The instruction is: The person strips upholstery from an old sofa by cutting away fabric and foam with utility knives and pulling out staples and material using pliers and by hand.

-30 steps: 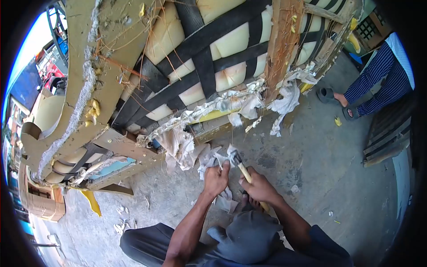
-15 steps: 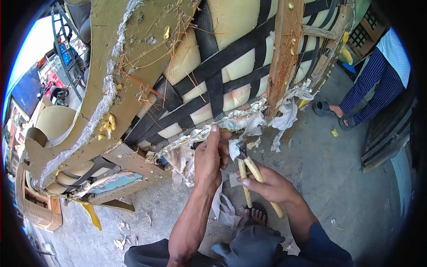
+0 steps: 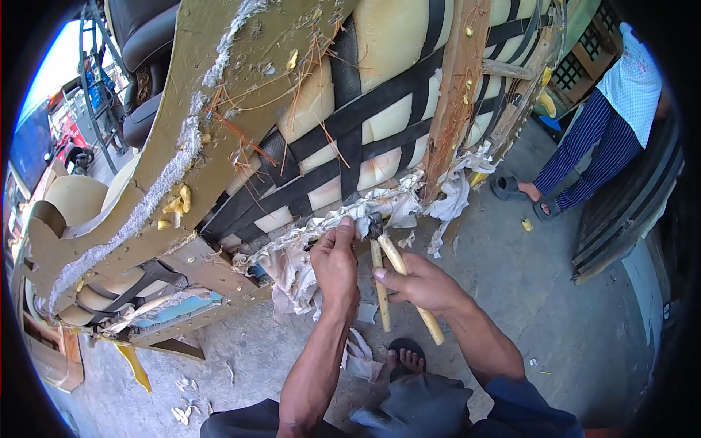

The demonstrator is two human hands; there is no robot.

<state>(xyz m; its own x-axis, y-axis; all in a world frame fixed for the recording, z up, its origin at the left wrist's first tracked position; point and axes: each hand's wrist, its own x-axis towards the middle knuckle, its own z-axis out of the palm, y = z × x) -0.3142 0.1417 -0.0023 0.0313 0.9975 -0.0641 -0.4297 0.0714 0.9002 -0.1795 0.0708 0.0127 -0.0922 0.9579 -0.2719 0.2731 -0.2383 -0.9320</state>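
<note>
My right hand [image 3: 427, 286] is closed on a pair of pincers [image 3: 395, 257] with cream-coloured handles. The handles stand apart, and the dark jaws are up against the torn lining along the frame's edge. Just left of the jaws, my left hand [image 3: 336, 269] pinches the ragged white fabric [image 3: 296, 281], thumb on top; its other fingertips are partly hidden. This fabric hangs from the lower rail of an overturned sofa frame [image 3: 241, 135]. Black webbing straps [image 3: 350, 157] cross over cream foam [image 3: 380, 109] inside the frame.
A person in striped trousers [image 3: 584, 164] stands at the right, beside dark slatted wood [image 3: 621, 219]. Fabric scraps [image 3: 361, 358] and bits of foam lie on the concrete floor [image 3: 475, 350]. A brown leather seat [image 3: 150, 44] stands at the upper left. Loose orange strings [image 3: 241, 131] cling to the frame.
The pincers' jaws have moved up to the fabric edge, closer to my left hand. The white scrap at the jaws now shows less. The whole view has shifted slightly.
</note>
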